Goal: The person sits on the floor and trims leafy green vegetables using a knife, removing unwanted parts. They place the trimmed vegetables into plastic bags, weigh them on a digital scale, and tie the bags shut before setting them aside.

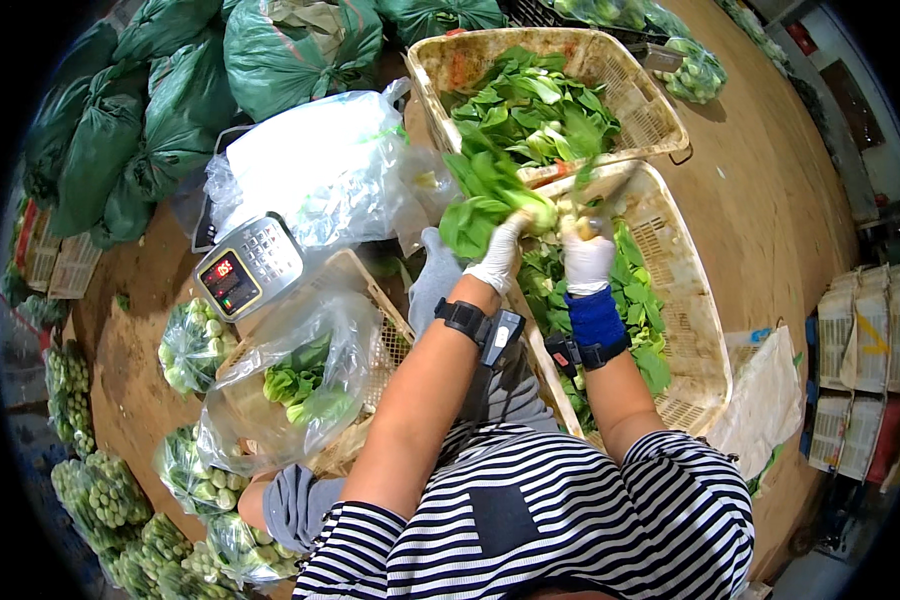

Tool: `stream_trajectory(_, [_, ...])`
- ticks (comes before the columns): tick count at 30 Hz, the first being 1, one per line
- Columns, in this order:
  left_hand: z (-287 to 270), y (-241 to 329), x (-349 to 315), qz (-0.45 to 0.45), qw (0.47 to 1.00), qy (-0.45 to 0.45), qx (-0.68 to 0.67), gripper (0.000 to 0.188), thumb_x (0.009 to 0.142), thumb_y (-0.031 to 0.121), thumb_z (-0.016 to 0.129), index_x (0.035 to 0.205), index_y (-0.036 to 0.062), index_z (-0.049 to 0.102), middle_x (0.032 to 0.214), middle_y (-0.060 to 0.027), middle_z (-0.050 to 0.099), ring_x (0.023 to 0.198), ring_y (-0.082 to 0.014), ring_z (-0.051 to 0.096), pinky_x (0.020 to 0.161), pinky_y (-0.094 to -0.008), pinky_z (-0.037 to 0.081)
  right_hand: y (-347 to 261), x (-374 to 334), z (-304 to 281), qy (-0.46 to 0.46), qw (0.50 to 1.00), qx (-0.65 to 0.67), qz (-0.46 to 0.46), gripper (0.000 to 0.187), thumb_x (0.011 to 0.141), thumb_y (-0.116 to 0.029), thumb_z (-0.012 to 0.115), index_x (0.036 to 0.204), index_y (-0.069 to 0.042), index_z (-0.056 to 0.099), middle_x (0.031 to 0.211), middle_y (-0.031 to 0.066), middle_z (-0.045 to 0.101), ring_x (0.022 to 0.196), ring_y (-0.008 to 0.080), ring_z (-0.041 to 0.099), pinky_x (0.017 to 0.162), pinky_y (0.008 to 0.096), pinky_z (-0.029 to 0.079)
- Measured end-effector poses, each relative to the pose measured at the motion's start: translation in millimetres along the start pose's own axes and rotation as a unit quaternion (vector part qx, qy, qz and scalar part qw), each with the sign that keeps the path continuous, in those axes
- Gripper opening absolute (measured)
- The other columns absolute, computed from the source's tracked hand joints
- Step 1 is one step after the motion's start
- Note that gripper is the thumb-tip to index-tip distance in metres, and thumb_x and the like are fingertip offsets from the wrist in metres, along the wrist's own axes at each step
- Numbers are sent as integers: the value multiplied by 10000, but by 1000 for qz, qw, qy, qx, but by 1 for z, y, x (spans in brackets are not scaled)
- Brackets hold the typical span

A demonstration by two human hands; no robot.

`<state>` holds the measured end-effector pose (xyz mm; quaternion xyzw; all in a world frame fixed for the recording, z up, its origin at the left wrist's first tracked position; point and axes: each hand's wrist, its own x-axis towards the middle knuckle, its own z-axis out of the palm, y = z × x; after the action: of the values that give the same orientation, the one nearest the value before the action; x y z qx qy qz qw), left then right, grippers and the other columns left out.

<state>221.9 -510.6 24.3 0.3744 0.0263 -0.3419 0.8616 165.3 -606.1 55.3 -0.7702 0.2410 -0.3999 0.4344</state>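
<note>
My left hand (500, 252), in a white glove, is closed around a leafy green bok choy (482, 188) with its pale base turned toward the right. Close beside it, my gloved right hand (589, 264) grips what looks like a knife (620, 187), its dark blade smeared by motion. Some pale yellowish matter shows at the right fingers. Both hands are above the near edge of a crate (705, 340) that holds loose green leaves (645, 330). Just beyond stands another crate (660, 115) with several bok choy (540, 110) in it.
To the left is a scale display (250, 265) by a pile of clear plastic bags (310, 165). An open plastic bag (350, 330) with greens sits in a basket near my left forearm. Filled bags (195, 345) and green sacks (195, 110) lie farther left. A white sack (760, 410) lies right.
</note>
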Motion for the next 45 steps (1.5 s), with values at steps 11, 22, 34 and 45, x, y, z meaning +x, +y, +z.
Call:
stream_trajectory(11, [-3,17,3,-11,981,-85,-176,550,823,567,536,1128,111,502,974,-28,560,687,-136,479,602,-271,425,-11,152,29,-232,968,59,74,306,803,-318,673,919,-38,633,730,38,634,636,144,597,584,303,477])
stream_trajectory(22, [-14,-3,9,61,967,-9,247,503,813,540,528,993,76,600,824,-54,611,659,-145,538,622,-295,434,-2,48,-8,-290,956,54,-3,581,643,-177,813,1124,-7,535,1031,88,599,883,138,583,777,273,482])
stream_trajectory(34, [10,13,-10,190,977,12,100,453,645,-11,733,1052,30,541,975,-47,617,873,-109,582,771,-262,485,-39,52,-36,-274,934,-157,-168,307,828,-208,619,1048,1,568,866,120,606,753,205,591,673,293,469])
stream_trajectory(45, [-2,5,5,302,828,17,473,361,693,177,748,976,39,572,918,-56,649,839,-172,622,766,-288,492,-51,62,-36,-417,770,-362,-320,264,701,-238,617,945,-144,574,781,89,601,735,287,606,627,393,485])
